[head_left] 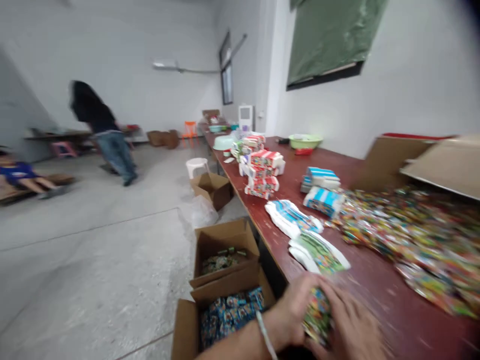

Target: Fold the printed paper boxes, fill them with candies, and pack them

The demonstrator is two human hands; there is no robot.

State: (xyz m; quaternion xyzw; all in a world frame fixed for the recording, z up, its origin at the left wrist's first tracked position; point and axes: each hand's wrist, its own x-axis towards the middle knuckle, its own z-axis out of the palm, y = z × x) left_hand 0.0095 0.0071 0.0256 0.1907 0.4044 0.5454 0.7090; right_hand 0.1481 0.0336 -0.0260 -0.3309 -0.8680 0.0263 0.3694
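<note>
Both hands meet at the near edge of the dark red table [375, 292]. Between them is a small colourful packet [317, 312], its details blurred. My left hand [294, 305], with a pale band at the wrist, is closed round the packet's left side. From the right, my right hand [348, 320] presses against it with curved fingers. Just beyond the hands lies a flattened green-and-white printed carton [318, 252], and past it a blue-and-white one [292, 217]. A large heap of shiny wrapped packets [416, 240] spreads over the table to the right.
Below the table's left edge stand open cardboard boxes, one with blue packets [232, 312], another with small items [223, 262]. Red-and-white cartons [262, 172] are stacked farther along, near blue-and-white cartons [324, 200]. A person [108, 130] stands across the room; another [22, 172] sits at left.
</note>
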